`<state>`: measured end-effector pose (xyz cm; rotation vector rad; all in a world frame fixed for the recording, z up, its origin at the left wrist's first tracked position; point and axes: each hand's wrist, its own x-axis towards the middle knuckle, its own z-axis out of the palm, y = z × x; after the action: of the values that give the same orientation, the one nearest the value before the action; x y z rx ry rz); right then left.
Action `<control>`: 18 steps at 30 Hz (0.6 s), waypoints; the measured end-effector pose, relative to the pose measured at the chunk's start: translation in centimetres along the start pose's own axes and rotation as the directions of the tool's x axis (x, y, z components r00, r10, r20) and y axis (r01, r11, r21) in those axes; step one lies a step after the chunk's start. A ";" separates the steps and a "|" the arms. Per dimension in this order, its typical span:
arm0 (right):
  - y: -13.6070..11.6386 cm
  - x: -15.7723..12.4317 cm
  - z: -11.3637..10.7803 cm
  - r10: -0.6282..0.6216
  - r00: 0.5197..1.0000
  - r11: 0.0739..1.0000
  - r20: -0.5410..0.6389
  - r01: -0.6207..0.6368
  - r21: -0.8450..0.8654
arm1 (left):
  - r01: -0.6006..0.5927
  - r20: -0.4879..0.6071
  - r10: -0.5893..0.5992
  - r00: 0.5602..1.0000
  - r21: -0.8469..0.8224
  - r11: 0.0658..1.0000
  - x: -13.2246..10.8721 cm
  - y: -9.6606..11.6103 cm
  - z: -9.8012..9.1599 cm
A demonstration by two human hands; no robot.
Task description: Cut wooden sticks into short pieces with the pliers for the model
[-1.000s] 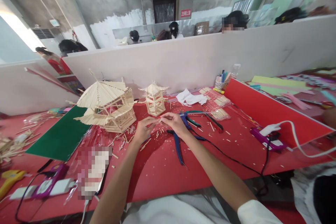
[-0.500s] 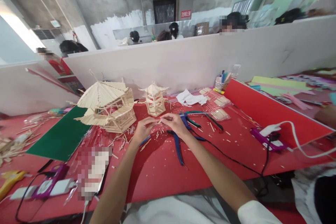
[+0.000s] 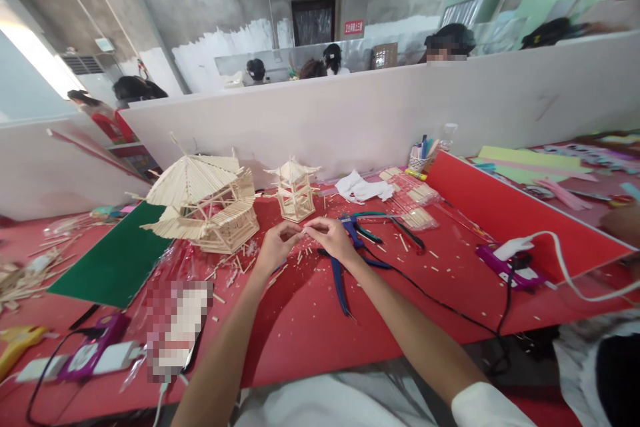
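Observation:
My left hand (image 3: 275,247) and my right hand (image 3: 333,239) meet fingertip to fingertip over the red tabletop, both pinched closed. Whatever small thing lies between the fingertips is too tiny to make out. Just behind them stands a small pavilion model (image 3: 295,190) built of thin wooden sticks. A larger stick pavilion (image 3: 200,203) with a sloping roof is to the left. By my right wrist lies a blue glue gun (image 3: 351,232) with a black cord, partly hidden by the hand. Blue-handled pliers (image 3: 340,283) and a teal-and-black-handled tool (image 3: 370,235) are beside it.
Stick offcuts litter the red table (image 3: 290,347). A white cloth (image 3: 363,187) and bagged sticks (image 3: 413,197) lie behind. A red board (image 3: 520,213) leans at right; a green board (image 3: 115,260), a phone (image 3: 180,330) and a purple power strip (image 3: 95,350) are at left.
My fingertips have shifted slightly where they meet, and the small pale piece between them is harder to see. The models and tools stay where they were.

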<state>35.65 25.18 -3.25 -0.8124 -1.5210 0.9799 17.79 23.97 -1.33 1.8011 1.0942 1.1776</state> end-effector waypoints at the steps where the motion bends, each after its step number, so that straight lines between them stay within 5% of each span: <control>1: 0.0 0.0 0.0 -0.009 1.000 1.000 0.000 0.009 -0.016 | 0.007 -0.005 -0.007 1.000 0.004 1.000 0.0 0.0 0.1; 8: -0.4 -0.2 0.1 -0.053 0.998 0.993 -0.019 0.051 -0.108 | 0.029 0.036 -0.031 0.999 0.046 0.998 0.1 -0.4 -0.4; 18: -1.5 -0.7 0.4 -0.176 0.977 0.889 0.123 0.211 -0.406 | -0.073 0.201 0.032 0.979 0.199 0.977 0.1 -2.0 -0.9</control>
<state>35.38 23.91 -2.21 -0.9018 -1.8801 0.5488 16.41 24.89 -2.71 2.0681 1.0892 0.9185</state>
